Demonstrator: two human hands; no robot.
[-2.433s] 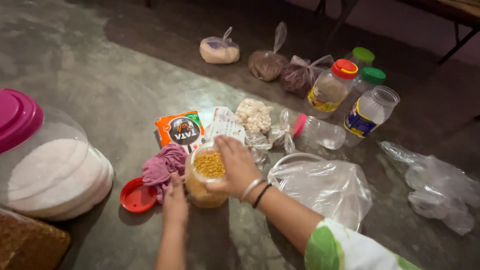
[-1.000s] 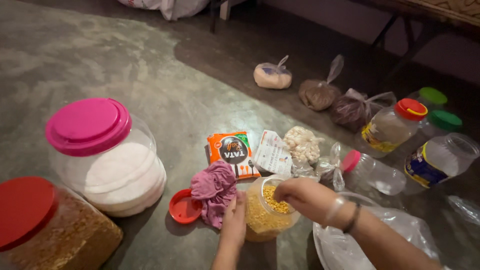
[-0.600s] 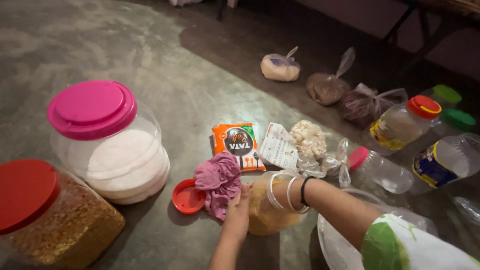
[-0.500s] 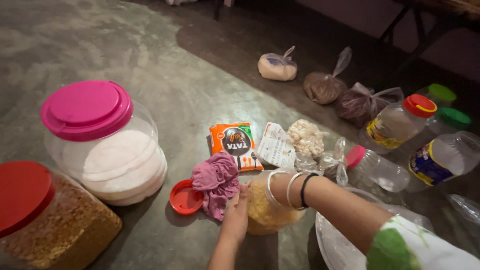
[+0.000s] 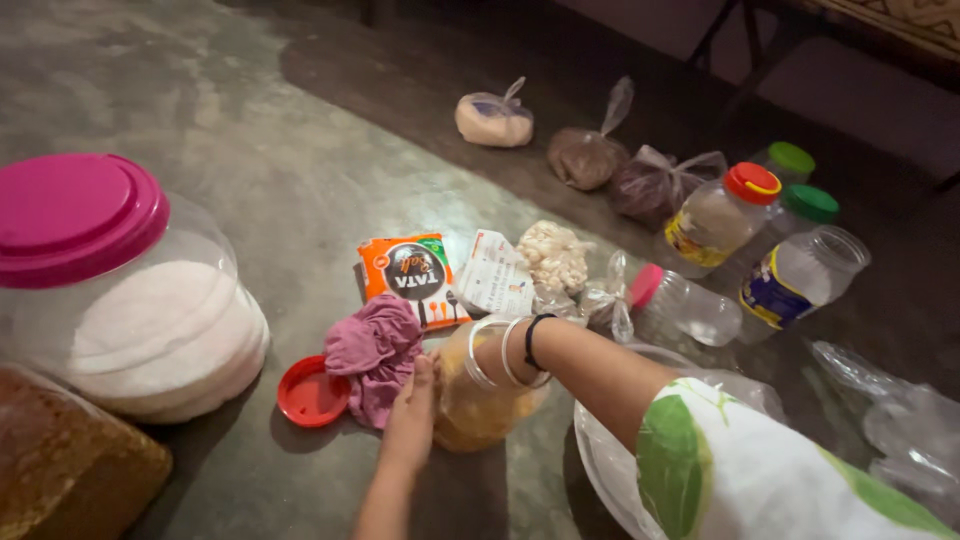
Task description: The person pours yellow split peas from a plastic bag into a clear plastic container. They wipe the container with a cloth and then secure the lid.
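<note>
A clear plastic jar (image 5: pixel 478 412) of yellow lentils stands open on the floor in front of me. My left hand (image 5: pixel 412 415) grips its left side. My right hand (image 5: pixel 488 354) is plunged into the jar's mouth down to the bangles on the wrist, so its fingers are hidden among the lentils. The jar's red lid (image 5: pixel 312 392) lies flat on the floor to the left. A crumpled purple cloth (image 5: pixel 375 348) sits between the lid and the jar, touching my left fingers.
A big jar with a pink lid (image 5: pixel 75 215) and white contents stands at the left, a brown-filled jar (image 5: pixel 60 470) below it. An orange packet (image 5: pixel 412 275), tied bags (image 5: pixel 556 256) and several bottles (image 5: pixel 720 215) lie beyond. A plastic-covered steel plate (image 5: pixel 600 470) sits under my right arm.
My right hand has gone from the jar's rim down inside it. My left hand stays on the jar's side. The view has shifted, pushing the big jars leftward.
</note>
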